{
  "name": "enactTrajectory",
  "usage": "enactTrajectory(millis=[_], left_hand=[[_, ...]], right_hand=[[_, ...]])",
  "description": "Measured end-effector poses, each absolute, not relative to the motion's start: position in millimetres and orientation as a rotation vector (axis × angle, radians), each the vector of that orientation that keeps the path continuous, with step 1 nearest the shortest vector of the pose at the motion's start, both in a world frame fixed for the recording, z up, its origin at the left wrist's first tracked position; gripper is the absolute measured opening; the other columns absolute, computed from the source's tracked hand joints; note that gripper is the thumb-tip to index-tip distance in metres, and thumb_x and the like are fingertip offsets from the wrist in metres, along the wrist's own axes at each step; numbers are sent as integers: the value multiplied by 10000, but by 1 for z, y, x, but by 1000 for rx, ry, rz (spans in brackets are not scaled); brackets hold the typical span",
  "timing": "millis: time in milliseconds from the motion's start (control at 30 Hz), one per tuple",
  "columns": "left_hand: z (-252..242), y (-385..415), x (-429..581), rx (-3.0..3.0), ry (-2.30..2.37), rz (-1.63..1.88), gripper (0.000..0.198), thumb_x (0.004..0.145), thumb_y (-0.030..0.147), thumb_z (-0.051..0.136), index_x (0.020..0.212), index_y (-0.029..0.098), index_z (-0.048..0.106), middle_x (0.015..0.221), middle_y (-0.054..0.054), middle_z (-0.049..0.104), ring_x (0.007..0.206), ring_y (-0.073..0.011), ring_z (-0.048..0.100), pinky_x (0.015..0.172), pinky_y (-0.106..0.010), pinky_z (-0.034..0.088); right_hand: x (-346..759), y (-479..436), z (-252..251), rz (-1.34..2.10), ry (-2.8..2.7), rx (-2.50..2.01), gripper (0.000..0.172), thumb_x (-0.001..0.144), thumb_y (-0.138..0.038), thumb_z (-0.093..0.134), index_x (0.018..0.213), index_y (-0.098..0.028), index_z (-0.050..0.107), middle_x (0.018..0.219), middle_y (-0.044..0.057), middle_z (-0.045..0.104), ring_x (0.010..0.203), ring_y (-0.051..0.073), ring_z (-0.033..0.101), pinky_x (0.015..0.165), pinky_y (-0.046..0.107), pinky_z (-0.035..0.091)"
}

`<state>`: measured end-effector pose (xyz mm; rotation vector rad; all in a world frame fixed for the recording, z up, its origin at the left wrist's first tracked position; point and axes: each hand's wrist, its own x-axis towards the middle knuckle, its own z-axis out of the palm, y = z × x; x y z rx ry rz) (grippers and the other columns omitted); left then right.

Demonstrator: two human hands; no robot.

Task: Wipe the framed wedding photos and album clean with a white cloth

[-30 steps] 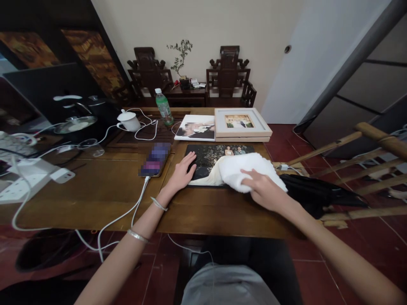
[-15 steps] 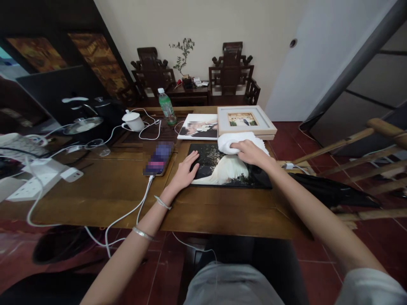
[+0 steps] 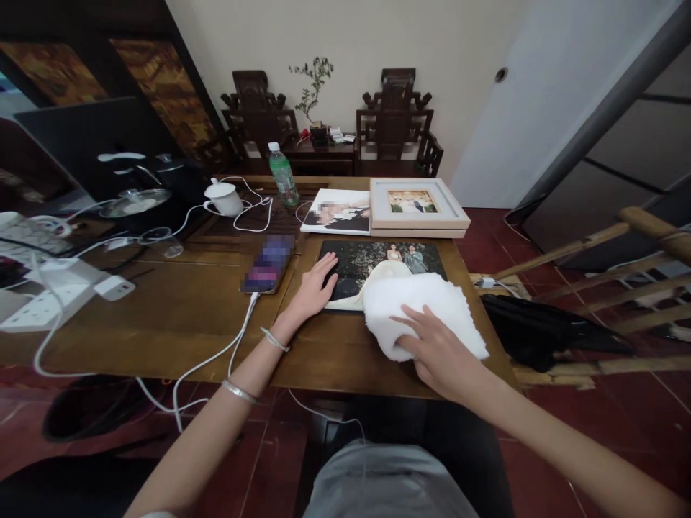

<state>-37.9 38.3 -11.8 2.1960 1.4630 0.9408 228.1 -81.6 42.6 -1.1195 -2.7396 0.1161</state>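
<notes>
A dark photo panel (image 3: 350,270) showing a couple and a long white dress lies flat on the wooden table (image 3: 335,356). My left hand (image 3: 316,288) rests on its left edge, fingers stretched out. Over the panel's lower right part and the bare wood in front of it lies a fluffy white cloth (image 3: 448,302). My right hand (image 3: 435,349) holds this cloth, thumb and fingers pressed into it. The cloth hides the panel's lower right corner.
Behind the panel lie a white photo board (image 3: 337,216) and pale frames (image 3: 418,224). Left are a phone (image 3: 267,266) with cables, a green bottle (image 3: 284,176), a lidded cup (image 3: 224,199), a plastic cup (image 3: 165,243), a pot (image 3: 134,208) and a power strip (image 3: 48,295).
My right hand and the cloth have moved from the panel's top edge down toward me, uncovering the couple. My left hand has stayed on the left edge.
</notes>
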Motion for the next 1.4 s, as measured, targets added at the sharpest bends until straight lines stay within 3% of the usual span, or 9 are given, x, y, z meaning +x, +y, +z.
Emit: enactTrajectory(millis=[100,200,300,533,767,900,1000,1200,1400], left_hand=[[-11,38,-38,2191,1476,919,446,930,321,362,1341,176,460,1468,-111,378,1374,-231,319,1107,-486,270],[-11,37,-39,2195,1482,878,450,945,311,318,1362,186,432,1483,-101,355,1386,-220,294,1107,-492,258],[-11,38,-39,2214,1478,856,441,949,295,306,1357,192,440,1469,-100,382,1386,-220,293,1105,-501,251],[-11,38,-41,2241,1460,853,439,945,254,312,1365,206,433,1468,-89,386,1382,-221,302,1103,-510,254],[-13,39,-42,2226,1457,851,443,941,251,314,1367,219,431,1471,-82,381,1386,-221,292,1108,-530,232],[-15,41,-41,2227,1447,871,446,937,259,317,1360,196,442,1468,-90,385,1385,-219,294,1126,-487,230],[-14,40,-41,2232,1461,857,445,938,251,310,1357,179,443,1466,-98,388,1384,-221,297,1126,-485,231],[-11,38,-39,2223,1474,842,432,947,254,304,1350,198,447,1471,-87,381,1388,-223,287,1119,-501,233],[-11,38,-40,2229,1463,832,442,950,261,297,1358,167,438,1470,-101,379,1387,-221,288,1121,-494,232]], right_hand=[[220,-62,51,99,-2734,-1188,487,664,23,395,1047,-158,638,1205,165,597,1241,322,448,1009,546,337],[211,-25,61,74,-2739,-1254,455,692,16,382,1027,-150,641,1089,171,630,1031,282,580,883,425,425],[203,19,69,66,-2722,-1274,462,693,4,391,1049,-164,633,934,133,657,838,241,605,751,327,423],[187,79,72,56,-2661,-1341,477,689,13,391,1059,-151,642,907,142,676,826,249,590,672,289,356],[182,61,68,42,-2636,-1362,494,705,15,388,1107,-144,628,937,139,671,839,237,595,704,301,378],[182,11,58,8,-2698,-1297,459,718,3,401,1089,-148,626,1047,159,644,955,271,593,852,403,406],[183,-36,49,3,-2711,-1213,508,703,31,389,1113,-160,618,1197,148,602,1208,309,462,1016,506,312],[180,-85,46,177,-2811,-1102,501,701,13,411,1107,-183,630,1339,135,519,1290,369,365,1030,612,273],[168,-44,58,153,-2746,-1246,470,720,16,392,1087,-146,636,1125,172,632,1124,297,530,998,501,330]])
